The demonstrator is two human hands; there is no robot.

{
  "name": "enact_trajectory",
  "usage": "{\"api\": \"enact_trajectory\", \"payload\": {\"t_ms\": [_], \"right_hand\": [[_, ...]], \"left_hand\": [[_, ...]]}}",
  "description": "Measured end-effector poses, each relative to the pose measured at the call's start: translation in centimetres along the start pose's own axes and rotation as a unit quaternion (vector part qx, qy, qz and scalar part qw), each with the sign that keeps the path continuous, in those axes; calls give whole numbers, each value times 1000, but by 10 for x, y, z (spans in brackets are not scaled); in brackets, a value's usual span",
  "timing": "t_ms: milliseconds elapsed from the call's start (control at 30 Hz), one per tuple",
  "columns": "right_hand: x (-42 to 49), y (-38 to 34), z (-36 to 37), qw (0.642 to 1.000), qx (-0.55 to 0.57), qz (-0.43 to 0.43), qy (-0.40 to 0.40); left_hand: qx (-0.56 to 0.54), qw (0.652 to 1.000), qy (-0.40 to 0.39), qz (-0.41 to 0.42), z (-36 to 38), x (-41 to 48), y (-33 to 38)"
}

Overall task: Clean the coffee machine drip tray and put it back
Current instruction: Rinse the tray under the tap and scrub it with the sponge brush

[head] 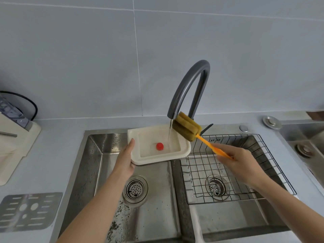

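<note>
My left hand point(125, 159) grips the left edge of the cream drip tray point(135, 156), holding it over the left sink basin. A red float point(159, 146) sits inside the tray. Water runs from the dark faucet point(190, 88) into the tray's right side. My right hand point(235, 161) holds the orange handle of a sponge brush point(186, 126). Its yellow-brown sponge head is just under the spout, above the tray's right rim. The metal drip grate point(29, 211) lies flat on the counter at the lower left.
A double steel sink point(98, 172) fills the middle, with a wire rack point(245, 165) in the right basin. The cream coffee machine point(15, 137) stands at the left edge with a black cable behind it. A second sink point(305, 142) is at the far right.
</note>
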State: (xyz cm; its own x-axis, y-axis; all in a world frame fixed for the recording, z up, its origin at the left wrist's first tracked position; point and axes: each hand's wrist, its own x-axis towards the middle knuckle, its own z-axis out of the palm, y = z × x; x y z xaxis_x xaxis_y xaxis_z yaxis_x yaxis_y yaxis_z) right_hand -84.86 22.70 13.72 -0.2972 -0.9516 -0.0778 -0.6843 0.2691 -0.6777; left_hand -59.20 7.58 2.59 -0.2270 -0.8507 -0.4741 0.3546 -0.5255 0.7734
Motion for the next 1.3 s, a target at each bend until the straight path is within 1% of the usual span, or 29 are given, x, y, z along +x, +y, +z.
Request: {"api": "enact_trajectory", "payload": {"t_ms": [67, 167, 333, 467, 567, 767, 900, 1000, 1133, 1300], "right_hand": [[-2, 9, 0, 999, 37, 22, 23], [-6, 29, 7, 992, 79, 87, 55], [-12, 62, 25, 968, 150, 190, 73], [-14, 79, 43, 960, 137, 232, 73], [-11, 88, 59, 958, 112, 258, 54], [0, 96, 98, 956, 69, 284, 31], [14, 96, 122, 959, 59, 275, 26], [20, 97, 135, 956, 70, 283, 22], [21, 100, 145, 954, 45, 295, -32], [28, 105, 141, 954, 3, 285, -93]], "left_hand": [[2, 1000, -8, 0, 0, 0, 0], [13, 1000, -20, 5, 0, -1, 2], [9, 1000, -11, -5, 1, -4, 5], [2, 1000, -5, -10, 2, -7, 8], [0, 1000, -2, -13, 4, -9, 9], [9, 1000, -9, -9, 6, -12, 9], [10, 1000, 5, -16, 7, -13, 10], [14, 1000, 14, -16, 8, -14, 11], [24, 999, 21, -22, 8, -14, 12], [29, 999, 27, -24, 8, -14, 12]]}}
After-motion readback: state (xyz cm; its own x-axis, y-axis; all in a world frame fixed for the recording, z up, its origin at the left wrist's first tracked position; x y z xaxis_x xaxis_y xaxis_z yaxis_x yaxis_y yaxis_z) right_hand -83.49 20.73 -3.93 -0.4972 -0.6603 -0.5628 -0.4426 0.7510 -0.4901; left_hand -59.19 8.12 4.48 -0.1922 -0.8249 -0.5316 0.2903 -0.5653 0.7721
